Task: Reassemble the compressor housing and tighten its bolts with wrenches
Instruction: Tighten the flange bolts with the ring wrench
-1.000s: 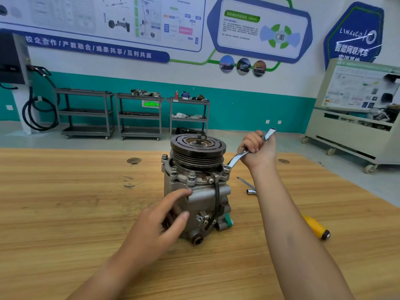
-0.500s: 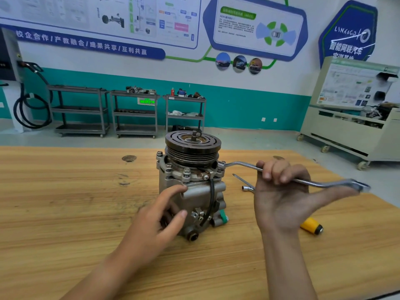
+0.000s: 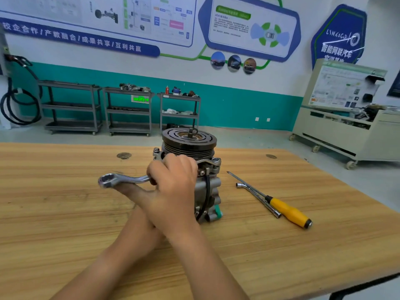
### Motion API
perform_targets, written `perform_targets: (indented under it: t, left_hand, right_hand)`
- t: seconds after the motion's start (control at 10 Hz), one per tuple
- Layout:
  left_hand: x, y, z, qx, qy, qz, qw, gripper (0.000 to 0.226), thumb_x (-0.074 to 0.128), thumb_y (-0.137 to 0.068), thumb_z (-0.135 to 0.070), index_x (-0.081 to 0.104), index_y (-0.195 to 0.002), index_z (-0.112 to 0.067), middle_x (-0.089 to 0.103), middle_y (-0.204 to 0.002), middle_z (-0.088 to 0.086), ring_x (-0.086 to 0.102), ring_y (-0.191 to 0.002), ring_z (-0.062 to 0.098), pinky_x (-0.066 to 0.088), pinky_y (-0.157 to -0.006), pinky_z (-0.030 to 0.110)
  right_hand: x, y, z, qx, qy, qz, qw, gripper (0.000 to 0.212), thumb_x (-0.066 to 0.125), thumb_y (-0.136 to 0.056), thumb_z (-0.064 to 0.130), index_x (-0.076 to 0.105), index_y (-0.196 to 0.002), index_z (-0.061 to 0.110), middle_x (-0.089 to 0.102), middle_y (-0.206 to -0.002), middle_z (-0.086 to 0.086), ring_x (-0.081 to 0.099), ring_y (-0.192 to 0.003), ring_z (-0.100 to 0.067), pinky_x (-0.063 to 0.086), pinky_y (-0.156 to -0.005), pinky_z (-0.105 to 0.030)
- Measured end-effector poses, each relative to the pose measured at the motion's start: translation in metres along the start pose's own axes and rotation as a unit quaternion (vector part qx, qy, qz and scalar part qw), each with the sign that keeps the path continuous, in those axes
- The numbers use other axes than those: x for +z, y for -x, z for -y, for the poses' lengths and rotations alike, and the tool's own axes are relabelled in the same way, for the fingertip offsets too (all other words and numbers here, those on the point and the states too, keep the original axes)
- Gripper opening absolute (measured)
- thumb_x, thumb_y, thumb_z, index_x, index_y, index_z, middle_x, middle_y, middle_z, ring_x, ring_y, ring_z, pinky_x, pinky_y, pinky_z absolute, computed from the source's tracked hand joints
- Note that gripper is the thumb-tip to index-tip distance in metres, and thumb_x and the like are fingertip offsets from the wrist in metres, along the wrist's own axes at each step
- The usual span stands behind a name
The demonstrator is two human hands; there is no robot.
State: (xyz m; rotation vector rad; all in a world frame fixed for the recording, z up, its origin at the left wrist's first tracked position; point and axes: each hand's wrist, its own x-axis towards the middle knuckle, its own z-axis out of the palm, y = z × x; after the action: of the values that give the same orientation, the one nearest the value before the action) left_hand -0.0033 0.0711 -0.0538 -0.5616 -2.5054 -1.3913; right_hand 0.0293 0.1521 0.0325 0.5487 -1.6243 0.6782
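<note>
**Wrench held across the compressor front, far ring seated on the right-hand bolt**

At the far left, the free end of the ring wrench [image 3: 138, 179] is seen out over the bare counter [image 3: 65, 213], slightly blurred. A long lever on the bolt is gained by this reach.

The left forearm [image 3: 121, 245] is crossed beneath the right one. The left hand is hidden behind it, so its grip cannot be told. It is judged to be placed against the housing so that the body is not dragged round with the wrench.

The right hand [image 3: 173, 182] is wrapped round the middle of the wrench shaft, its grip clamped on the steel. The thumb is laid along under the shaft toward the free end, probably to steady it.

The compressor housing [image 3: 208, 191] is stood upright near the middle of the counter with the clutch pulley [image 3: 189, 140] uppermost, so the flange bolts can be reached from the side and above. The far ring of the wrench is seated over a bolt [image 3: 215, 162] at the right corner of the flange, and tightening of that bolt is judged to be the step in hand.

To the right, a socket wrench [image 3: 239, 185] and a yellow-handled screwdriver [image 3: 290, 212] are laid side by side on the counter. They are kept apart from the housing yet within reach, presumably for the remaining fasteners
</note>
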Motion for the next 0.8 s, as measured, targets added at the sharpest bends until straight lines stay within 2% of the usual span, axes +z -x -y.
perform_targets:
  t: [0.1, 0.2, 0.3, 0.4, 0.5, 0.6, 0.7, 0.8]
  left_hand:
    - [-0.007, 0.001, -0.013, 0.015, -0.005, -0.009, 1.000, 0.040, 0.063, -0.081, 0.001, 0.054, -0.121, 0.001, 0.065, -0.107, 0.011, 0.063, -0.097, 0.024, 0.053, -0.082, 0.038]
    - [-0.011, 0.007, -0.030, 0.110, 0.025, -0.036, 0.993, 0.013, 0.058, -0.075, -0.021, 0.065, -0.081, -0.013, 0.065, -0.067, -0.006, 0.061, -0.065, 0.012, 0.047, -0.055, 0.028]
    - [-0.013, 0.008, -0.038, 0.147, 0.069, -0.020, 0.986, 0.023, 0.055, -0.075, -0.036, 0.057, -0.094, -0.049, 0.060, -0.068, -0.014, 0.056, -0.055, 0.005, 0.046, -0.051, 0.023]
    - [-0.014, 0.009, -0.039, 0.143, 0.065, -0.013, 0.988, 0.044, 0.056, -0.081, -0.030, 0.046, -0.117, -0.054, 0.059, -0.074, -0.015, 0.056, -0.058, 0.008, 0.049, -0.056, 0.026]
    - [-0.015, 0.010, -0.041, 0.147, 0.058, -0.017, 0.987, 0.046, 0.057, -0.082, -0.028, 0.044, -0.117, -0.056, 0.058, -0.073, -0.017, 0.056, -0.058, 0.005, 0.045, -0.056, 0.021]
    - [-0.016, 0.009, -0.040, 0.148, 0.063, -0.011, 0.987, 0.050, 0.060, -0.087, -0.018, 0.044, -0.117, -0.055, 0.058, -0.071, -0.015, 0.054, -0.058, 0.007, 0.045, -0.056, 0.027]
    - [-0.016, 0.008, -0.038, 0.148, 0.063, -0.013, 0.987, 0.055, 0.061, -0.088, -0.011, 0.045, -0.116, -0.056, 0.058, -0.071, -0.014, 0.053, -0.057, 0.007, 0.045, -0.055, 0.029]
    - [-0.016, 0.008, -0.038, 0.147, 0.060, -0.014, 0.987, 0.059, 0.061, -0.086, -0.006, 0.047, -0.115, -0.056, 0.058, -0.070, -0.014, 0.052, -0.055, 0.005, 0.043, -0.054, 0.024]
  right_hand:
    - [0.015, -0.008, 0.002, 0.043, 0.068, -0.003, 0.997, 0.054, 0.077, -0.058, 0.050, 0.047, -0.051, 0.005, 0.040, -0.056, -0.008, 0.042, -0.058, -0.023, 0.031, -0.067, -0.035]
    - [-0.001, -0.021, 0.006, 0.071, 0.004, -0.042, 0.997, 0.058, 0.069, -0.074, 0.052, 0.046, -0.050, 0.004, 0.041, -0.054, -0.010, 0.041, -0.058, -0.022, 0.032, -0.065, -0.037]
    - [-0.035, -0.051, 0.021, 0.118, -0.229, -0.151, 0.954, 0.056, 0.051, -0.081, 0.065, 0.045, -0.056, 0.015, 0.043, -0.052, 0.004, 0.042, -0.052, -0.013, 0.039, -0.056, -0.032]
    - [-0.079, -0.086, 0.005, 0.211, -0.431, -0.280, 0.832, 0.042, 0.056, -0.089, 0.028, 0.044, -0.049, 0.022, 0.034, -0.041, 0.013, 0.033, -0.038, -0.002, 0.034, -0.043, -0.015]
    - [-0.112, -0.115, -0.028, 0.291, -0.558, -0.300, 0.717, 0.051, 0.024, -0.098, 0.015, 0.037, -0.049, 0.018, 0.020, -0.040, 0.008, 0.017, -0.034, -0.006, 0.019, -0.034, -0.014]
    - [-0.111, -0.126, -0.068, 0.430, -0.566, -0.259, 0.653, 0.058, 0.026, -0.095, 0.059, 0.030, -0.054, 0.018, 0.015, -0.043, 0.006, 0.012, -0.034, -0.009, 0.012, -0.031, -0.015]
    - [-0.095, -0.119, -0.099, 0.544, -0.554, -0.208, 0.595, 0.059, 0.032, -0.088, 0.069, 0.025, -0.056, 0.019, 0.015, -0.039, 0.006, 0.014, -0.028, -0.007, 0.010, -0.026, -0.016]
    - [-0.080, -0.107, -0.120, 0.575, -0.577, -0.211, 0.541, 0.059, 0.034, -0.088, 0.067, 0.026, -0.056, 0.018, 0.017, -0.036, 0.006, 0.015, -0.025, -0.008, 0.011, -0.025, -0.015]
